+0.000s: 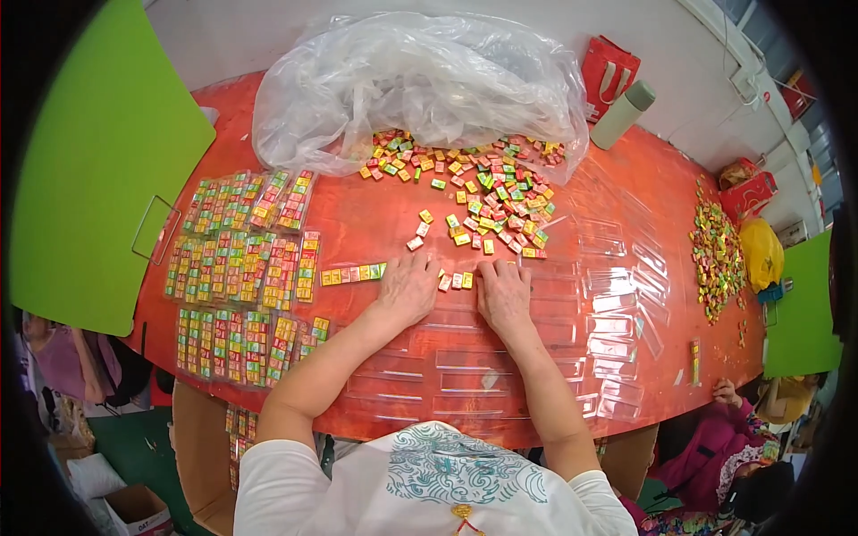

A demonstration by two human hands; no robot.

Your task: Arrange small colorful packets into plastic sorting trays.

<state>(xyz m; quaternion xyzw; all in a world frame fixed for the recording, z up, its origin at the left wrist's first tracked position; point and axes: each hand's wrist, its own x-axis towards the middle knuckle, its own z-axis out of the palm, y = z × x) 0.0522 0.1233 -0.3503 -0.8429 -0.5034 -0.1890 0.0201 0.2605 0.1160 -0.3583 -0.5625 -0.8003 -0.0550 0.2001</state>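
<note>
Over the middle of the red table, my left hand point(410, 288) and my right hand point(505, 293) bend down at either end of a short row of small wrapped blocks point(456, 280). The fingers of both hands are curled and press on this row, partly hiding its ends. Left of my left hand lies a filled strip of yellow, pink and green blocks point(351, 274). Two or three loose blocks point(416, 242) rest just beyond my left fingers. Past my right hand spreads a loose pile of the same blocks point(509, 196).
Clear plastic sheeting point(420, 80) covers the back of the pile. Filled packs point(237, 268) stand in rows at left; empty clear trays point(617, 330) lie at right and in front. A pale green bottle point(623, 114) stands at back right. Another person's hand point(726, 391) is at the right edge.
</note>
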